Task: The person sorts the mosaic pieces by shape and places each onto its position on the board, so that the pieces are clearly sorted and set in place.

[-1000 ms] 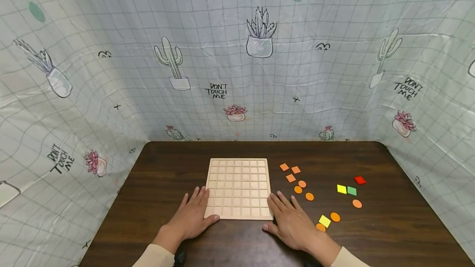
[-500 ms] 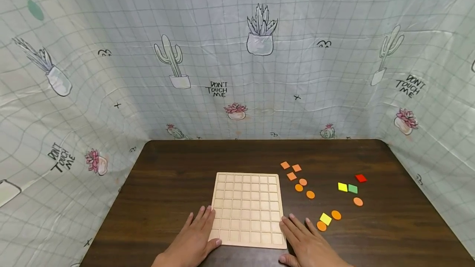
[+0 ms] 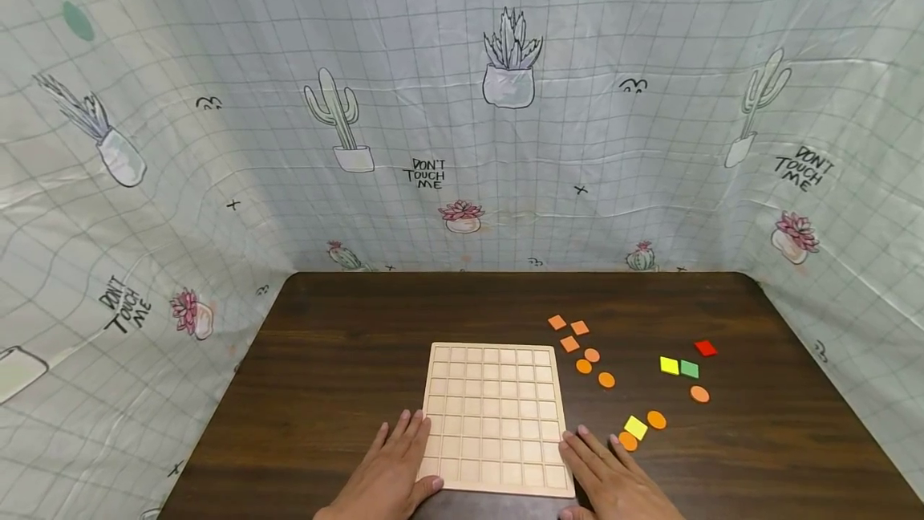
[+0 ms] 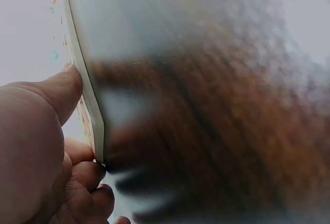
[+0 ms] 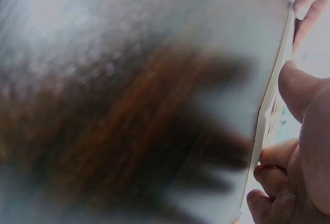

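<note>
A pale wooden grid board (image 3: 500, 417) with rows of shallow square cells lies flat on the dark table, turned slightly. Along its left side, near the close corner, my left hand (image 3: 390, 468) touches the edge with extended fingers, its thumb at the near edge. My right hand (image 3: 613, 476) lies against the right side with straight fingers at the edge. In the left wrist view, the left thumb (image 4: 62, 90) meets the rim of the board. The right wrist view has the right thumb (image 5: 299, 87) beside the near edge. No cell holds a piece.
Right of the board lie orange squares (image 3: 569, 344) and several orange discs (image 3: 606, 380). Farther right are a yellow square (image 3: 669, 365), a green square (image 3: 689, 369) and a red square (image 3: 706, 348). Another yellow square (image 3: 635, 428) sits near the right hand. A patterned curtain (image 3: 462, 127) surrounds the table.
Both hands have moved the board toward the body and to the right, sliding along with it at its sides. The coloured pieces stay where they were.
</note>
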The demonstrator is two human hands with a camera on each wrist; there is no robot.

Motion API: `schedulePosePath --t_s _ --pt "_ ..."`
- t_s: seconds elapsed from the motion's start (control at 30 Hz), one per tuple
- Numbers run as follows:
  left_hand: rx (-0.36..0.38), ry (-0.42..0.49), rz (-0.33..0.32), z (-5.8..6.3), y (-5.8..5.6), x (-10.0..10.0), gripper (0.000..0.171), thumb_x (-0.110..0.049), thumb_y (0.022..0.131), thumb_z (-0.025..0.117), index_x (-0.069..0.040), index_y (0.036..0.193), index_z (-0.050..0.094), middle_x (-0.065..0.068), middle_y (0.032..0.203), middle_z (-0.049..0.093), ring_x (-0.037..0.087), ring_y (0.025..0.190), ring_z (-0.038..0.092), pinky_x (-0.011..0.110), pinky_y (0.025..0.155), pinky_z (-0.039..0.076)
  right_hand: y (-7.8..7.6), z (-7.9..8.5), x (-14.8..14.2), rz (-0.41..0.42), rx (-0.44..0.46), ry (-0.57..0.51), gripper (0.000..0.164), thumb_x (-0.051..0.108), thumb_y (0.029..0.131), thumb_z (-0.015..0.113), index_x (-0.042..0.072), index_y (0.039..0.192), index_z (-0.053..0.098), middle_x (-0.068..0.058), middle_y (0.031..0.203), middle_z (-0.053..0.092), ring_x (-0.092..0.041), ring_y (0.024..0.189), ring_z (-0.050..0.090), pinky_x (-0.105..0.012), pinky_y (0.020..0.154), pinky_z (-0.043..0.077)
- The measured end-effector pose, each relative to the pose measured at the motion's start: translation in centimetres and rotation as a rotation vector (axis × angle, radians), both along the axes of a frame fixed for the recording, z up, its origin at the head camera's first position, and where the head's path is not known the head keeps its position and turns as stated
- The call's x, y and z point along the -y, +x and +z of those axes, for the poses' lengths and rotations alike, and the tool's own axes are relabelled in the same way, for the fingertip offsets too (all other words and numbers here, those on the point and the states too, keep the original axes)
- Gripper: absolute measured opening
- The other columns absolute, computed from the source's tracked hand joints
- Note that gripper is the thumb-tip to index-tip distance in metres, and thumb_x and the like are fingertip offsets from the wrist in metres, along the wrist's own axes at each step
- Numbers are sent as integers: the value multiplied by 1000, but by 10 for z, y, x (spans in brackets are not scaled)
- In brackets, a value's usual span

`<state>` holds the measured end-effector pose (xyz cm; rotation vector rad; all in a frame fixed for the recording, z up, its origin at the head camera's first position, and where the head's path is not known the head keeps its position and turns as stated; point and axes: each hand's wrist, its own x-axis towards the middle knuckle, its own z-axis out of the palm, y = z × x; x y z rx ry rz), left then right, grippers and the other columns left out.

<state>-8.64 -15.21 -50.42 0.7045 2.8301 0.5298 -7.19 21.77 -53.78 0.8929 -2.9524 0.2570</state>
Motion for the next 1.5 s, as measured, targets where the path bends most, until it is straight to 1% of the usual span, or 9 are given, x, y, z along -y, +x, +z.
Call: schedulePosePath --t_s 0.2,0.33,0.63,0.77,0.87,1.0,1.13,1.43,1.5 --pt "17 15 -11 5 -4 4 81 -45 103 66 9 157 40 28 165 38 48 155 34 70 121 29 0 -1 -2 7 4 6 80 71 101 50 10 151 59 -8 157 57 -24 158 35 -42 133 16" --pt "64 68 -21 10 -14 13 78 -42 103 66 2 161 39 22 168 37 44 157 30 71 123 25 1 -5 -4 48 -96 -22 76 67 101 55 7 148 61 -10 153 61 2 155 -7 -19 126 -18" --pt "199 159 -60 11 -51 33 77 -40 103 67 -9 166 34 13 174 27 39 163 17 71 128 9 -2 -3 -4 36 -16 -10 78 68 102 52 8 151 58 -9 155 58 -37 143 54 -12 114 -30" --pt "210 158 -72 11 -59 34 80 -43 101 67 -10 167 33 13 175 25 39 163 17 70 128 6 -3 -2 -3 33 12 2 78 69 102 50 9 152 58 -7 157 58 -36 144 53 -40 134 16" --pt "224 156 -74 12 -61 34 82 -44 101 68 -11 167 33 12 175 25 39 163 16 70 129 3 -4 -1 -3 31 38 19 79 71 102 48 10 152 57 -6 158 56 -36 145 52 -64 114 45" --pt "245 156 -75 14 -62 32 83 -45 101 68 -13 167 31 9 175 24 38 164 14 69 129 0 -6 -2 -6 45 19 4 78 70 102 49 10 152 57 -6 157 57 -36 145 52 -43 134 16" --pt "254 165 -68 16 -61 31 86 -44 99 70 -11 168 30 10 175 24 39 164 13 69 129 -2 -7 -2 -9 89 -95 1 73 66 102 53 11 150 59 -5 153 61 -33 142 55 -14 116 -27" --pt "250 178 -58 12 -62 29 87 -44 98 72 -12 167 31 10 175 25 39 164 11 69 129 -4 -13 17 -17 99 -16 -27 75 66 102 55 8 149 60 -8 151 62 -37 141 55 -7 116 -22" --pt "251 181 -57 10 -63 29 86 -44 98 72 -13 167 32 10 175 25 39 164 11 69 129 -4 -15 23 -21 68 11 -31 77 68 100 56 9 149 59 -8 151 61 -36 141 55 -15 129 -1"
